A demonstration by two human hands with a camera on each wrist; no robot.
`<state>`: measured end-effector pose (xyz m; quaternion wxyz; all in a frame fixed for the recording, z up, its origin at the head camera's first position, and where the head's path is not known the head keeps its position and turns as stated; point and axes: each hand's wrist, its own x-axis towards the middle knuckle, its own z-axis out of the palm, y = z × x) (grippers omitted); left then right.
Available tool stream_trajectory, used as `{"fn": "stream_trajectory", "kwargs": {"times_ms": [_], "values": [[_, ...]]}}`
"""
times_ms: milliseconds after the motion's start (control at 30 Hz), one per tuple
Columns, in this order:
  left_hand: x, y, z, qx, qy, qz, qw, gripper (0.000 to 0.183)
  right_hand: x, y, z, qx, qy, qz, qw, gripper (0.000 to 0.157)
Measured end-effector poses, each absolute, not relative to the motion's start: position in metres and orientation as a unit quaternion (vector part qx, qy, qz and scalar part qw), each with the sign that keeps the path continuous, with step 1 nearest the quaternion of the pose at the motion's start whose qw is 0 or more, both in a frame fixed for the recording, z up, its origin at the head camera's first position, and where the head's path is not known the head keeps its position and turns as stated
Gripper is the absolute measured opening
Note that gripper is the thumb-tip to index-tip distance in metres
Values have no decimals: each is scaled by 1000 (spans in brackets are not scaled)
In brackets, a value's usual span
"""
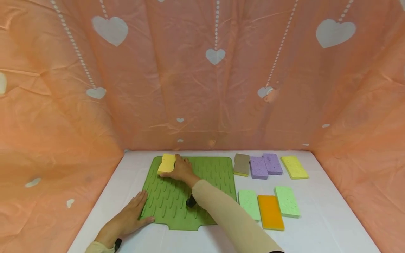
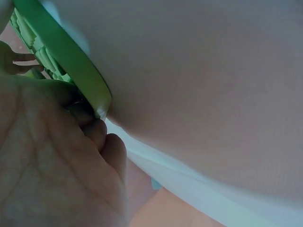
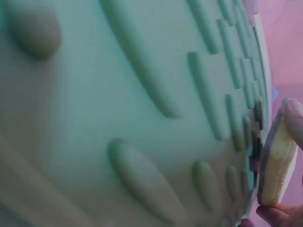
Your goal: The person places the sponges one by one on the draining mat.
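Note:
My right hand [image 1: 181, 170] grips a yellow sponge [image 1: 167, 163] by its sides over the far left corner of a green ribbed mat [image 1: 190, 196]. In the right wrist view the sponge [image 3: 279, 161] shows a yellow body and a darker grey layer, with a thumb and fingertips at its ends; it appears slightly above or at the mat. My left hand [image 1: 129, 214] rests at the mat's near left edge, thumb spread from the fingers. In the left wrist view its fingers [image 2: 113, 151] lie against the mat's rim [image 2: 90, 80].
Right of the mat lie a grey-topped sponge [image 1: 242, 164], two purple sponges [image 1: 258, 167] and a yellow one [image 1: 294, 167]. Nearer are two light green sponges [image 1: 249, 204] and an orange one [image 1: 271, 212]. An orange curtain [image 1: 196, 105] with hearts surrounds the white table [image 1: 329, 207].

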<state>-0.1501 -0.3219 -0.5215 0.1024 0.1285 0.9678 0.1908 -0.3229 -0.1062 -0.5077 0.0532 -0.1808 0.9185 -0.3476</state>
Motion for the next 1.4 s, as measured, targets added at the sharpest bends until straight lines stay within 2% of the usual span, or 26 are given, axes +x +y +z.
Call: {"fn": "stream_trajectory", "kwargs": {"times_ms": [300,533,1000,1400], "values": [[-150,-319,-519,126,966,200,110,109,-321,-113,-510,-158,939,-304,35,115],[-150,-319,-517,121,965,202,118,111,-323,-110,-511,-160,934,-312,65,126],[-150,-322,-526,128,965,210,94,107,-318,-83,-502,-208,911,-344,95,115],[-150,-320,-528,109,966,207,112,107,-314,-38,-478,-245,900,-345,101,114]]}}
